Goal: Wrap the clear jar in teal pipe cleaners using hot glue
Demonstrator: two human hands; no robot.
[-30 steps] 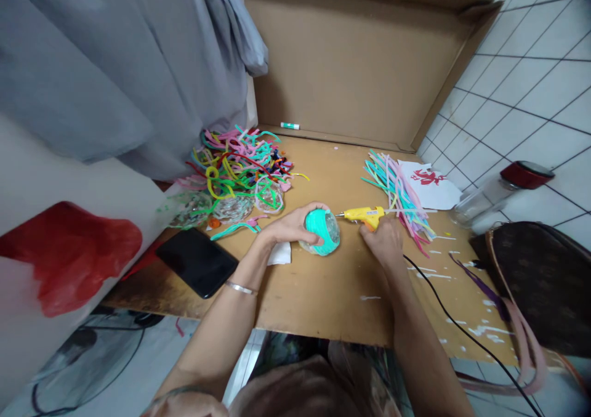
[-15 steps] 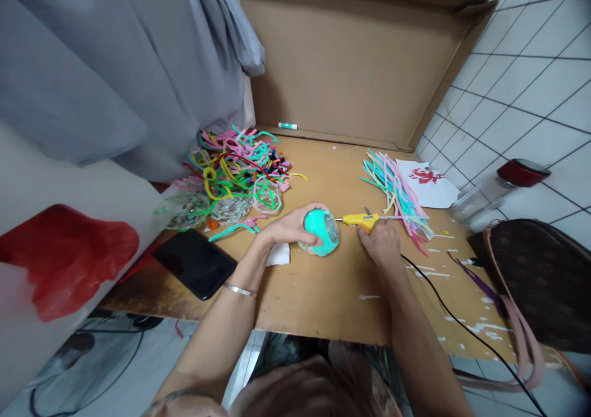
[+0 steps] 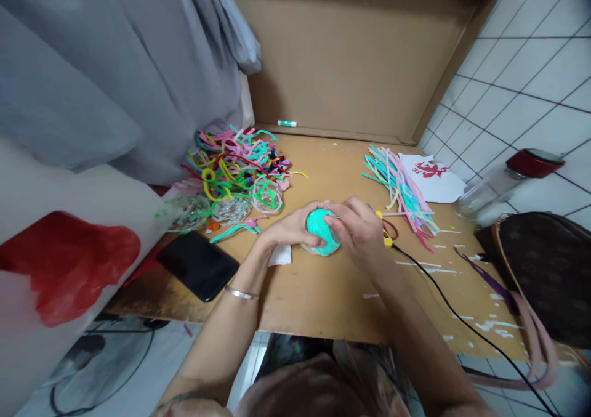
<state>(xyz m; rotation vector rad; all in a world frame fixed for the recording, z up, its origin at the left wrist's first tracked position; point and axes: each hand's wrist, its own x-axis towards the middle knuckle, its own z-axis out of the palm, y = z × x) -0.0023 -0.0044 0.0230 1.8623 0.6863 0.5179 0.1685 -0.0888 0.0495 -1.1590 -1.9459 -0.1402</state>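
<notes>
A rounded clear plastic piece (image 3: 310,246), partly covered with rows of turquoise pipe cleaner (image 3: 318,224), is held above the table. My left hand (image 3: 295,223) wraps it from the left, thumb across the front. From the right, my right hand (image 3: 357,226) has its fingers and thumb closed at the turquoise covering's edge; the exact pinch is partly hidden. Behind that hand lies a yellow glue gun (image 3: 386,239), mostly covered from view, with a clear glue stick (image 3: 406,213) sticking out of it.
A tangled heap of coloured pipe cleaners (image 3: 240,158) lies at left, by a black phone or tablet (image 3: 198,266). More pipe cleaners (image 3: 399,189) lie at right near a clear bottle (image 3: 492,186) and brown bag (image 3: 545,275). A black cord (image 3: 443,287) crosses the right side. Cardboard (image 3: 360,60) stands behind.
My right hand has let go of the glue gun, which now lies on the table, and has moved left onto the turquoise pipe cleaner. The covered piece has turned slightly, showing more turquoise.
</notes>
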